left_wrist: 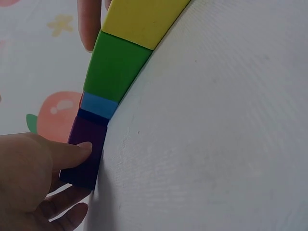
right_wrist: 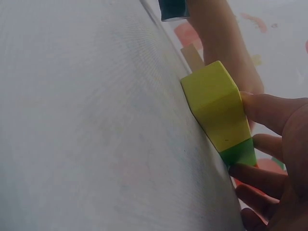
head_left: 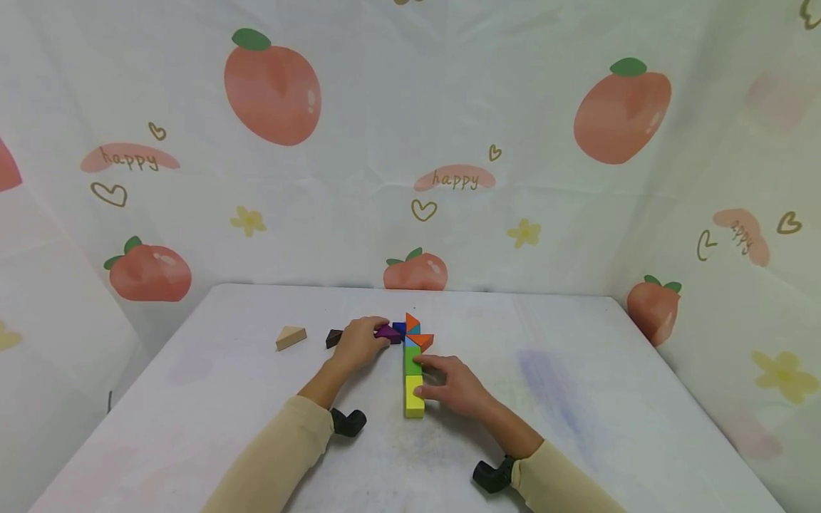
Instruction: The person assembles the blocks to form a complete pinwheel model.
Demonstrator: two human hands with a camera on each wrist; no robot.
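Observation:
My left hand point(head_left: 359, 343) pinches a purple triangular block point(head_left: 388, 333) between thumb and fingers, its tip beside a dark blue block point(head_left: 399, 328). In the left wrist view the thumb lies on the purple block's near side point(left_wrist: 91, 132). Fairly straight fingers of my right hand point(head_left: 458, 387) touch the right side of a green block point(head_left: 412, 361), with the thumb against a yellow block point(head_left: 414, 395). These two stand end to end in a line. At its far end, orange triangular blocks point(head_left: 424, 341) and light blue ones point(head_left: 410, 343) form a pinwheel shape.
A dark brown block point(head_left: 333, 338) lies left of the left hand, partly hidden by it. Farther left is a plain wood triangular block point(head_left: 291, 337). The white table point(head_left: 616, 427) meets a fruit-print cloth point(head_left: 359, 214) at its back edge.

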